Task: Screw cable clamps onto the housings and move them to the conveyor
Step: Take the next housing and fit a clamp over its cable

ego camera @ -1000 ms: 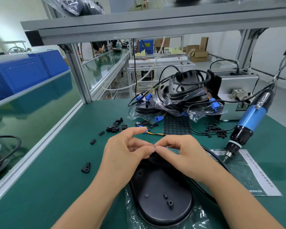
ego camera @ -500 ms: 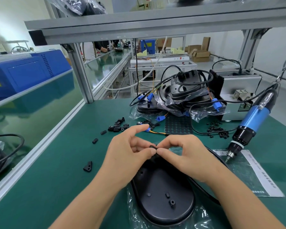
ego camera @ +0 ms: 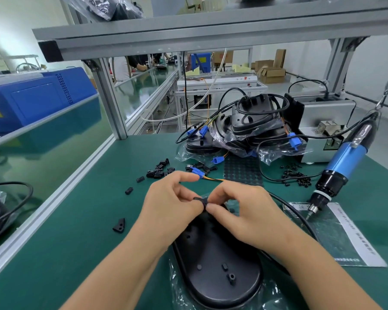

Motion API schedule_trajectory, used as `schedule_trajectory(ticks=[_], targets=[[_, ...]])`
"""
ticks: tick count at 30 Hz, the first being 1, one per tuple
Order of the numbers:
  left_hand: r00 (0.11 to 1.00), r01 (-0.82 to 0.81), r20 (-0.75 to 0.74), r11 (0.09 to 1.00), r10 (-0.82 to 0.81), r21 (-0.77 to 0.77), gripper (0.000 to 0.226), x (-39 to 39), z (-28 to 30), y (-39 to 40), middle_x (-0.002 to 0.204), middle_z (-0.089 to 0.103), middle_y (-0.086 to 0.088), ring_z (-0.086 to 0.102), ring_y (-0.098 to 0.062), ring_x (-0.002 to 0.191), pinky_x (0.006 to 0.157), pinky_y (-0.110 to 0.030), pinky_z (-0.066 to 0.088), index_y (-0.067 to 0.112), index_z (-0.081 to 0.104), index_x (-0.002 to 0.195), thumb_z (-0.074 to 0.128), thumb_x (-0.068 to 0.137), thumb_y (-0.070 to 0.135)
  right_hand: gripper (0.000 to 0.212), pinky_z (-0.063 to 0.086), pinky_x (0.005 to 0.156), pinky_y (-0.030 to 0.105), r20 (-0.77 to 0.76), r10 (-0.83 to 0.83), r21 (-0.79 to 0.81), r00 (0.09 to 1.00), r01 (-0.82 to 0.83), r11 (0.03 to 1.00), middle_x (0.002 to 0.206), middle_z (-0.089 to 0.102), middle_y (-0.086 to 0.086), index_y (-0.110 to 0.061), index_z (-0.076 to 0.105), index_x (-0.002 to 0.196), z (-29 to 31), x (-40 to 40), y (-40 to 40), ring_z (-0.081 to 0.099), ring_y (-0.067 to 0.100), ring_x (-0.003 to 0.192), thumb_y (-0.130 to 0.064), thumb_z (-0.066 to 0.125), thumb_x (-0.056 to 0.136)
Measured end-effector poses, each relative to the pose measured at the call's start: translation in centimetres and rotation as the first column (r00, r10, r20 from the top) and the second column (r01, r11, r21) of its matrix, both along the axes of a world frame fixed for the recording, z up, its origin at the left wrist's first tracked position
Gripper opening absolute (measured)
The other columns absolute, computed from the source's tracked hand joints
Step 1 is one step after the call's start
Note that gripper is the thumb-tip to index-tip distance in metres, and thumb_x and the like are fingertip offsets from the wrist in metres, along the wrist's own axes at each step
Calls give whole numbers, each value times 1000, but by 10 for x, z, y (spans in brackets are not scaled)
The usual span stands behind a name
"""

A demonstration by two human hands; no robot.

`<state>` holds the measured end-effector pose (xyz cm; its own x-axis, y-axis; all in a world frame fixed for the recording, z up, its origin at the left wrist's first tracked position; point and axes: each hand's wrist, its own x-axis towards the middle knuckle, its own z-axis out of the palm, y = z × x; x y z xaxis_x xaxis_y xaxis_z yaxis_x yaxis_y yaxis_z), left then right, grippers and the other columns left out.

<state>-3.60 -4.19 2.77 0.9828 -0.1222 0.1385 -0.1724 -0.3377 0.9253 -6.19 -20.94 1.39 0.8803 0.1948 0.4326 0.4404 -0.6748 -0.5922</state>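
Fingertips point(ego camera: 207, 206) of both hands pinch a small black cable clamp point(ego camera: 199, 199) at the far end of the black housing point(ego camera: 215, 260). That housing lies flat on its plastic bag, on the green bench point(ego camera: 76, 231). Left hand point(ego camera: 173, 204) and right hand point(ego camera: 244, 211) meet over it. A second ago the fingertips were closed together and hid the part; now the clamp shows between them, evidently being seated over the cable point(ego camera: 300, 218). The blue screwdriver point(ego camera: 343, 157) hangs untouched, so screwing is not yet begun. Spare clamps point(ego camera: 159, 170) lie nearby.
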Motion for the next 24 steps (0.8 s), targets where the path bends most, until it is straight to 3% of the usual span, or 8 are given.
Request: schedule_trajectory(ticks=[4, 9, 14, 19, 24], targets=[[997, -74, 36, 994, 71, 81, 34, -2, -4, 5, 66, 70, 8, 59, -5, 53, 59, -25, 49, 35, 64, 83, 62, 52, 21, 12, 51, 82, 31, -93, 15, -30, 996, -18, 999, 84, 69, -13, -26, 67, 86, 0, 1, -5, 64, 6, 84, -32, 70, 77], [983, -165, 94, 985, 159, 57, 27, -8, -14, 1, 59, 66, 13, 53, 0, 45, 48, -11, 44, 29, 62, 74, 67, 62, 6, 16, 53, 78, 34, -63, -18, -64, 998, 14, 998, 80, 68, -16, -26, 66, 82, 0, 0, 0, 63, 7, 80, -40, 61, 75], [969, -222, 119, 974, 216, 40, 19, -12, -12, -7, 61, 67, 15, 56, 2, 48, 49, -9, 44, 28, 61, 69, 65, 52, 19, 16, 52, 78, 34, -62, -43, -55, 997, 40, 998, 79, 67, -16, -26, 65, 81, -1, 0, 1, 62, 7, 78, -39, 60, 74], [968, -225, 168, 942, 187, 248, 13, -12, -4, -5, 62, 65, 25, 59, 6, 59, 56, -4, 41, 29, 66, 61, 73, 63, 18, 17, 53, 78, 35, -68, -36, -57, 997, 32, 998, 79, 68, -15, -25, 67, 82, 1, -1, 2, 63, 7, 79, -38, 59, 74], [960, -215, 254, 891, 118, 399, 15, -16, 4, -8, 55, 62, 15, 58, 4, 63, 61, -2, 39, 28, 64, 62, 74, 67, 17, 18, 53, 78, 35, -78, -28, -67, 997, 23, 997, 80, 67, -15, -26, 66, 83, 2, -1, 2, 63, 7, 80, -40, 58, 74]])
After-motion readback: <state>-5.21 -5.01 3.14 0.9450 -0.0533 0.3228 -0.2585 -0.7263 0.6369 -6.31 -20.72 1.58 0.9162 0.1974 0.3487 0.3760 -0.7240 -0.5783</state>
